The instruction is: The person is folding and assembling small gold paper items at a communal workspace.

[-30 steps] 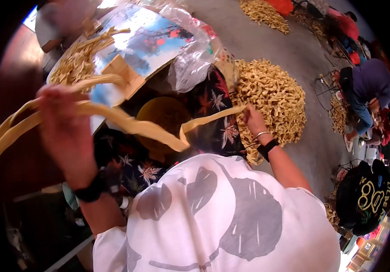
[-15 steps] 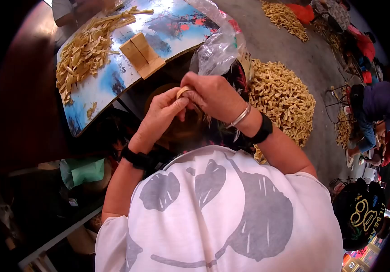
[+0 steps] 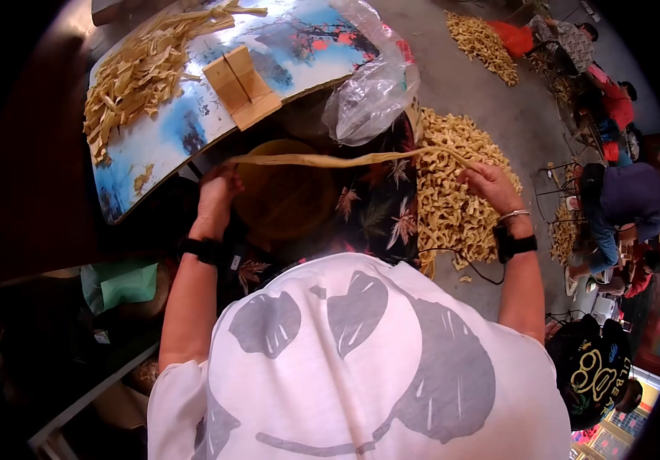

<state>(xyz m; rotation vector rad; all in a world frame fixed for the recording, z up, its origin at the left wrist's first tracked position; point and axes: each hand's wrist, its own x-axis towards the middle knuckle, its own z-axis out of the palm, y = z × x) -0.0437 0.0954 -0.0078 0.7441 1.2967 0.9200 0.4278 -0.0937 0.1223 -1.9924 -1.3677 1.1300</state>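
Observation:
A long, narrow tan strip (image 3: 330, 161) stretches sideways above my lap, dipping slightly in the middle. My left hand (image 3: 219, 190), in shadow, is closed on the strip's left end. At the other end, my right hand (image 3: 492, 186) pinches it between thumb and fingers. Below the strip stands a yellow bucket (image 3: 284, 218), its inside dark. More flat strips (image 3: 134, 92) lie heaped on the blue and white patterned table (image 3: 165, 149). A small wooden stand with a slot (image 3: 241, 88) sits at the table's near edge.
A big pile of short knotted tan pieces (image 3: 460, 207) lies on the floor to the right, with another pile (image 3: 483, 50) farther off. A clear plastic bag (image 3: 372, 103) hangs by the table. Several people sit at the far right, near a black backpack (image 3: 590, 372).
My hands were together at the middle, fingers around a looped tan piece. They have moved wide apart, and the strip is now drawn out between them.

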